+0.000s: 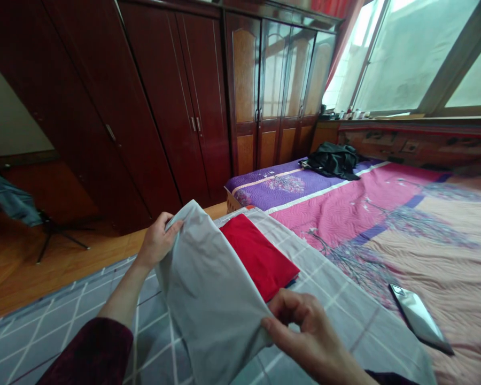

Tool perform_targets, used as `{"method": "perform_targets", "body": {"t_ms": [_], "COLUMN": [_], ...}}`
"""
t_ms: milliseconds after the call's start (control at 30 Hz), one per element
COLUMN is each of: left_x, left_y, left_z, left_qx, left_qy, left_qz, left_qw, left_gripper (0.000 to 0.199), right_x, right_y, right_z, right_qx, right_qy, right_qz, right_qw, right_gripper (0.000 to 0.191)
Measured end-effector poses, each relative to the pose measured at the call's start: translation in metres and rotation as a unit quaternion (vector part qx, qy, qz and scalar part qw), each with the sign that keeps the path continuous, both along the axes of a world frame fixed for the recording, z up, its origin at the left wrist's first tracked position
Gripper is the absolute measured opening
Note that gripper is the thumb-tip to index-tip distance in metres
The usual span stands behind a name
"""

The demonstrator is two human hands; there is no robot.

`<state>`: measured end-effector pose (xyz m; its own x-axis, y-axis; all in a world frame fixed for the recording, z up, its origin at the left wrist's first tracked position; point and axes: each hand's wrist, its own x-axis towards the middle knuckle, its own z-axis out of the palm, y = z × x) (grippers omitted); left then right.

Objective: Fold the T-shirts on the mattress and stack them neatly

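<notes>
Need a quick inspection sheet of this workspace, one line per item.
surface: bed with a pink and purple quilted cover, grey checked sheet on its near side
job's things: pale grey cloth held up; folded red cloth on the checked sheet
clutter: smartphone on the quilt; black fabric bundle at the far end
grippers: left hand and right hand each grip the pale grey cloth
cables: nothing seen
surroundings: dark wood wardrobe, wooden floor, black tripod stand, window
</notes>
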<state>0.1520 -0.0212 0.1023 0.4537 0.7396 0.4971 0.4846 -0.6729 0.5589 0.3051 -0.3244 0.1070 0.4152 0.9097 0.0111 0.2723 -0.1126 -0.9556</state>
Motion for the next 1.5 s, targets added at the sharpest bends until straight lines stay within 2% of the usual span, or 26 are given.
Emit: {"method": "perform_targets", "body": {"t_ms": [100,167,200,300,400,467,533,700,867,967,1033,1167,1233,1300,1367,1433,1500], "left_x": [0.041,0.076,0.095,0.144,0.168,0.169,0.164,0.162,0.170,0.164,0.156,0.131,0.119,0.110,0.105,0.104,0.104], "left_y": [0.011,0.018,0.020,0.025,0.030,0.035,0.042,0.060,0.055,0.038,0.017,-0.044,-0.074,-0.096,-0.105,-0.107,-0.106], "left_z": [0.019,0.020,0.015,-0.018,-0.061,-0.082,-0.092,-0.089,-0.093,-0.093,-0.089,-0.081,-0.083,-0.089,-0.095,-0.097,-0.095], "left_qx": [0.010,-0.003,-0.012,-0.049,-0.096,-0.118,-0.133,-0.132,-0.102,-0.074,-0.044,-0.001,0.013,0.016,0.009,-0.001,-0.012], "left_qy": [0.001,0.016,0.027,0.066,0.105,0.117,0.121,0.115,0.123,0.118,0.107,0.110,0.127,0.152,0.178,0.196,0.207], "left_qz": [-0.027,-0.040,-0.045,-0.067,-0.101,-0.118,-0.133,-0.141,-0.096,-0.063,-0.064,-0.146,-0.200,-0.235,-0.248,-0.249,-0.250], "left_qw": [1.000,0.999,0.999,0.994,0.985,0.979,0.975,0.974,0.982,0.988,0.991,0.983,0.971,0.960,0.952,0.948,0.946], "left_gripper": [0.030,0.027,0.026,0.022,0.018,0.018,0.019,0.016,0.012,0.022,0.030,0.034,0.041,0.051,0.055,0.055,0.054], "right_x": [0.034,0.062,0.076,0.109,0.121,0.121,0.118,0.124,0.133,0.132,0.130,0.129,0.130,0.132,0.131,0.125,0.114], "right_y": [0.003,0.007,0.009,0.017,0.022,0.023,0.023,0.023,0.023,0.021,0.021,0.021,0.021,0.020,0.018,0.018,0.023], "right_z": [0.007,-0.003,-0.013,-0.054,-0.095,-0.111,-0.117,-0.118,-0.127,-0.127,-0.125,-0.121,-0.120,-0.120,-0.116,-0.109,-0.099], "right_qx": [0.018,0.030,0.032,-0.007,-0.067,-0.085,-0.097,-0.077,-0.094,-0.104,-0.106,-0.111,-0.115,-0.129,-0.161,-0.178,-0.142], "right_qy": [0.105,0.154,0.175,0.220,0.214,0.191,0.164,0.133,0.082,0.014,-0.007,-0.001,-0.006,-0.059,-0.182,-0.320,-0.401], "right_qz": [-0.013,-0.042,-0.063,-0.118,-0.142,-0.150,-0.155,-0.197,-0.233,-0.233,-0.229,-0.231,-0.229,-0.229,-0.244,-0.256,-0.233], "right_qw": [0.994,0.987,0.982,0.968,0.964,0.966,0.969,0.968,0.964,0.967,0.968,0.967,0.966,0.963,0.939,0.895,0.874], "right_gripper": [0.029,0.033,0.034,0.030,0.026,0.025,0.025,0.028,0.026,0.025,0.026,0.029,0.029,0.030,0.029,0.028,0.029]}}
